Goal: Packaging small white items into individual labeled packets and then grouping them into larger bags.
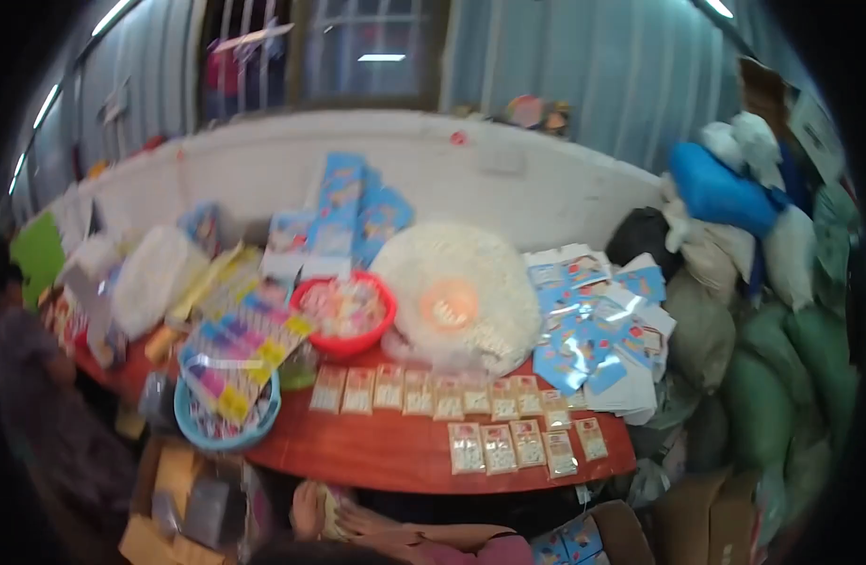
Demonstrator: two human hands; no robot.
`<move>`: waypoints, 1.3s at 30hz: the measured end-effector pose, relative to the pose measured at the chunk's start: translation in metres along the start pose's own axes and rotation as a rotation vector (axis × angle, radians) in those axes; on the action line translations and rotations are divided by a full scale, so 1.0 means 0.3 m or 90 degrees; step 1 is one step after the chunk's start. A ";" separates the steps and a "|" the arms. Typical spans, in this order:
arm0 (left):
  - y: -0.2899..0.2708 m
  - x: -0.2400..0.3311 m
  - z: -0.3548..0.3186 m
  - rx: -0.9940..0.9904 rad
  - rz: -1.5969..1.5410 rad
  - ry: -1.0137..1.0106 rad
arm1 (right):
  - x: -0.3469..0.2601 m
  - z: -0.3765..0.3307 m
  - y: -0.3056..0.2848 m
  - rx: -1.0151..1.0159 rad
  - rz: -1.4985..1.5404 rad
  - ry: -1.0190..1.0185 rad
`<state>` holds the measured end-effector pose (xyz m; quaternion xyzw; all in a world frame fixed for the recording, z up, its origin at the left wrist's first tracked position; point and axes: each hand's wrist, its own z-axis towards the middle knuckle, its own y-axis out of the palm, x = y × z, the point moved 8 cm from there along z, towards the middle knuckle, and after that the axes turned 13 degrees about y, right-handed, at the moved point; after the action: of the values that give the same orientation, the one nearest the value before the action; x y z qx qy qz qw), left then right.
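At the table's near edge, low in the view, my left hand (307, 509) and my right hand (365, 520) are close together. Between them is a small pale-yellow thing (334, 513), and the fingers of both hands are closed on it. It is partly covered and too blurred for its kind to be made out. Past the hands, flat small packets (418, 392) with white contents lie in a long row on the red table (376, 454). A shorter row of similar packets (499, 449) is nearer, to the right.
A red basin (392, 325) of small pieces and a blue basin (275, 414) under colourful sheets stand left. Behind the rows spreads a large pale heap (400, 268) with an orange bowl (449, 303). Blue printed cards (583, 330) pile up right, near stacked sacks (762, 367). A person (37, 377) is at far left.
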<state>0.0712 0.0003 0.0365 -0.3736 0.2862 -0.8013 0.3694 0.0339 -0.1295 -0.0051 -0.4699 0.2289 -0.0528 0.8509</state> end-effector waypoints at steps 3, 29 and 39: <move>0.112 0.002 -0.080 0.035 -0.014 -0.082 | 0.018 -0.091 0.042 -0.179 0.150 0.098; 0.169 0.004 -0.187 0.077 0.011 -0.103 | 0.002 -0.135 0.093 -0.139 0.165 0.183; -0.096 0.021 -0.202 0.258 -0.043 -0.118 | -0.028 -0.130 0.063 -0.150 0.167 0.154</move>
<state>0.0085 0.0224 0.0263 -0.3734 0.0714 -0.8165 0.4346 0.0069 -0.1467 -0.0355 -0.5223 0.3931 0.0297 0.7561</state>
